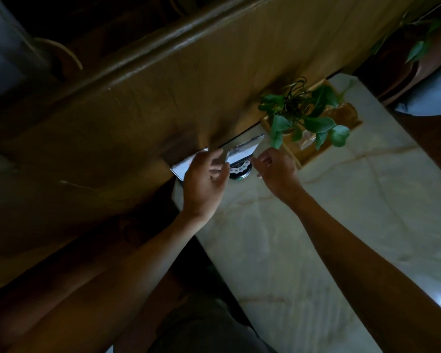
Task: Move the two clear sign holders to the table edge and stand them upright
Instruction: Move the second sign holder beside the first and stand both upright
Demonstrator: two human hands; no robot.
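At the far edge of the pale marble-patterned desk (316,238), against the brown padded seat back, both clear acrylic sign holders sit side by side. The left hand (204,184) pinches the left sign holder (183,165), thumb and fingers clamped on its near side. The right hand (275,166) meets the right sign holder (245,150) at its lower corner; whether that grip is clenched, I cannot tell. Each holder's long axis runs along the desk edge, tilted. A round dark object (239,171) beneath is half hidden, and dim light blurs the holders' bases. A leafy green potted plant (303,115) stands just beside.
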